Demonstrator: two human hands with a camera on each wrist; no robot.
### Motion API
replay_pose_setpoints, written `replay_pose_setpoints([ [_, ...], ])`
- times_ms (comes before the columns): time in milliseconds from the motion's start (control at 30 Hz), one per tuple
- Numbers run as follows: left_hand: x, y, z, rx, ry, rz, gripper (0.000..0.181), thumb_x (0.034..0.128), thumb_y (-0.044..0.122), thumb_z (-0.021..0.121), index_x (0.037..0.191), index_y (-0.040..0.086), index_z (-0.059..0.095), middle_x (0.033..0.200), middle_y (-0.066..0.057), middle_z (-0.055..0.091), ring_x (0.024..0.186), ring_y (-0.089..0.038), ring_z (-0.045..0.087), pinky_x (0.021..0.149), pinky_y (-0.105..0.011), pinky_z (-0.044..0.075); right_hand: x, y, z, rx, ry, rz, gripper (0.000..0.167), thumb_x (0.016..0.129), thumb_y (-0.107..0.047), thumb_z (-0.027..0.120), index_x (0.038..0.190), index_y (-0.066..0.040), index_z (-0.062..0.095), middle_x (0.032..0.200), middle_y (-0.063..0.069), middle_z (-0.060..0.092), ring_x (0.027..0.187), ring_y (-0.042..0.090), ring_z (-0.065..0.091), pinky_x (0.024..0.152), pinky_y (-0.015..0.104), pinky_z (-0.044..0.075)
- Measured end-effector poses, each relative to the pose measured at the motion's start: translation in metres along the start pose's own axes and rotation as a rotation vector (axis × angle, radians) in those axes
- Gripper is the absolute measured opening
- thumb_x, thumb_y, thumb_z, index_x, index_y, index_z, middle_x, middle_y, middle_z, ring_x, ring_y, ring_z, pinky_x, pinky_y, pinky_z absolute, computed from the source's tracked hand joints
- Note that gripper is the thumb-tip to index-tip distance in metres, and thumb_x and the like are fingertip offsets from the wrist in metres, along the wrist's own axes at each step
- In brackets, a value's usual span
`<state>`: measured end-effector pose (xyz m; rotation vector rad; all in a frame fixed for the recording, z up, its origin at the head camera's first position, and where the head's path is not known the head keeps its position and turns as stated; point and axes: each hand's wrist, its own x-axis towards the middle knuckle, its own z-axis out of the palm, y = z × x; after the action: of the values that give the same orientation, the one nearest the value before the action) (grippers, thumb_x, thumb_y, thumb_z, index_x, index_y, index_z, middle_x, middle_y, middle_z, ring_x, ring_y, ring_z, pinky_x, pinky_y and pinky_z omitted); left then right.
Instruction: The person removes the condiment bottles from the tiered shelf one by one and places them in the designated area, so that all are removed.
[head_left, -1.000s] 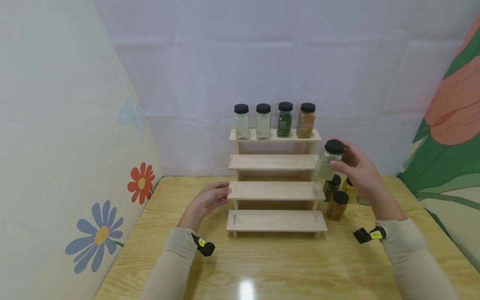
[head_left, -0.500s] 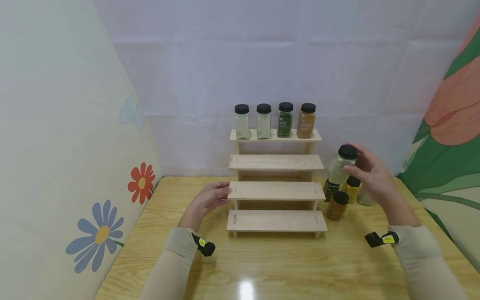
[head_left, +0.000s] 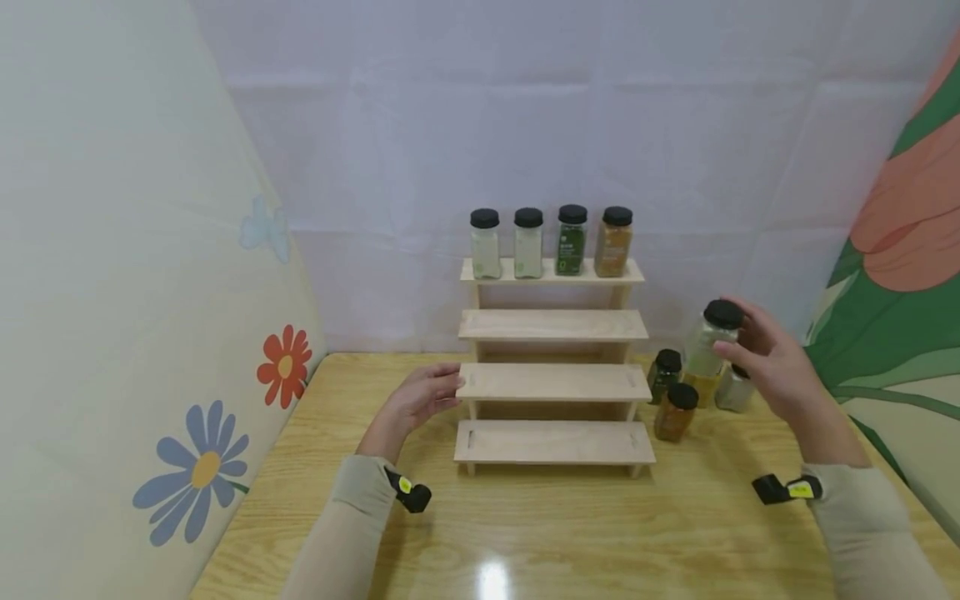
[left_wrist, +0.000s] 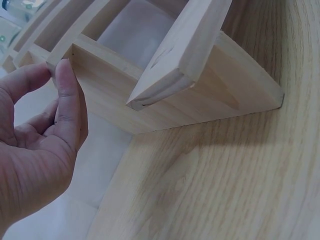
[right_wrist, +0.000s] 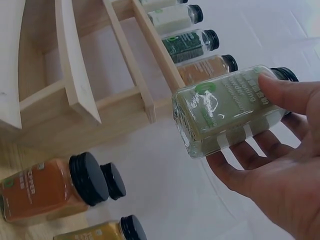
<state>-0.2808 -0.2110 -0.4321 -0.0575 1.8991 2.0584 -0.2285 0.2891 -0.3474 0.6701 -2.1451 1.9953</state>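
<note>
As the left hand [head_left: 422,397] pinches the rack [head_left: 553,381], the right hand [head_left: 772,360] grips a glass jar [right_wrist: 225,109] beside it.
The jar could slip or break; hold its sides.

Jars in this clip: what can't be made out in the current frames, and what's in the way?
Held jar: its small print is too blurred to read, right wrist view.
Yellow jar: lid hidden by the held jar, head view; partly cut off by the bottom edge, right wrist view.
Jar behind the orange jar: only its lid shows, right wrist view.
Leftmost white jar: cut off by the top edge, right wrist view.
</note>
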Motion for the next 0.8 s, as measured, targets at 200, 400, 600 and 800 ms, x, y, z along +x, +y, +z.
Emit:
replay_pose_setpoints([
  [200, 0.001, 0.0, 0.0, -0.01, 0.013, -0.009, 0.061, 0.1004, 0.005, 0.06, 0.154, -0.006, 0.033, 0.127, -0.01, 0.053, 0.092, -0.009, 0.061, 0.08, -0.023, 0.057, -0.005, 0.007, -0.009, -0.026, 0.014, 0.017, 0.06, 0.101, 0.002, 0.057, 0.156, -0.018, 0.04, 0.137, -0.014, 0.053, 0.12, -0.003, 0.053, 0.085, 0.011, 0.05],
  [400, -0.001, 0.003, 0.003, -0.038, 0.028, -0.032, 0.059, 0.1001, 0.003, 0.059, 0.153, -0.006, 0.035, 0.109, -0.002, 0.059, 0.085, -0.008, 0.061, 0.078, -0.023, 0.057, -0.011, 0.015, -0.018, 0.015, 0.004, 0.001, 0.061, 0.101, 0.007, 0.054, 0.156, -0.017, 0.041, 0.138, -0.013, 0.052, 0.119, -0.003, 0.054, 0.084, 0.012, 0.049],
  [600, -0.001, 0.003, 0.004, -0.031, 0.033, -0.037, 0.059, 0.0997, 0.003, 0.06, 0.153, -0.006, 0.035, 0.118, -0.006, 0.056, 0.087, -0.009, 0.061, 0.079, -0.023, 0.057, -0.017, 0.02, -0.026, -0.002, -0.002, 0.011, 0.062, 0.101, 0.008, 0.054, 0.156, -0.017, 0.04, 0.138, -0.014, 0.052, 0.119, -0.004, 0.054, 0.083, 0.012, 0.05],
  [800, -0.001, 0.002, 0.002, -0.036, 0.028, -0.032, 0.06, 0.0994, 0.004, 0.061, 0.153, -0.005, 0.035, 0.118, -0.006, 0.056, 0.086, -0.009, 0.061, 0.079, -0.023, 0.057, -0.021, 0.026, -0.031, 0.06, -0.033, -0.01, 0.062, 0.099, 0.013, 0.051, 0.154, -0.014, 0.042, 0.136, -0.009, 0.054, 0.119, -0.002, 0.055, 0.086, 0.012, 0.05],
])
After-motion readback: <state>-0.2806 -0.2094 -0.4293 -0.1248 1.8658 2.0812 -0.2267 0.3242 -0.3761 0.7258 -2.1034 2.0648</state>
